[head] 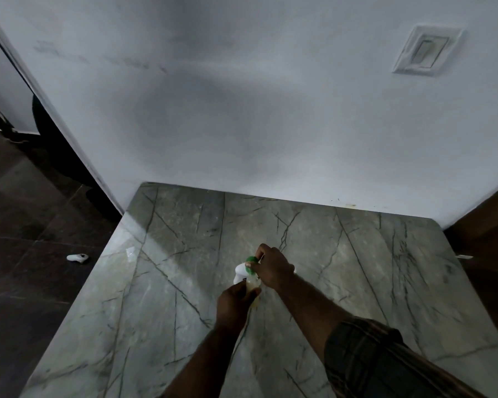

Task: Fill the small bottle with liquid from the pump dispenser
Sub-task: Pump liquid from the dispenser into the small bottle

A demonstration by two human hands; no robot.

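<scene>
The small clear plastic bottle (253,286), partly filled, is sitting in your gripping left hand (235,304); your right hand (272,268) is clasping the white green-topped pump dispenser (243,270) beside it, so filling looks midway.

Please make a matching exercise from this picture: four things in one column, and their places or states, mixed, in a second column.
Things:
1. right hand
2. left hand
3. white object
4. wall plate

Places or states:
A. lies on the dark floor, left of the marble table
B. on the wall, upper right
C. on the green and white pump dispenser
D. wrapped around the small bottle

Pairs: 1-C, 2-D, 3-A, 4-B
</scene>
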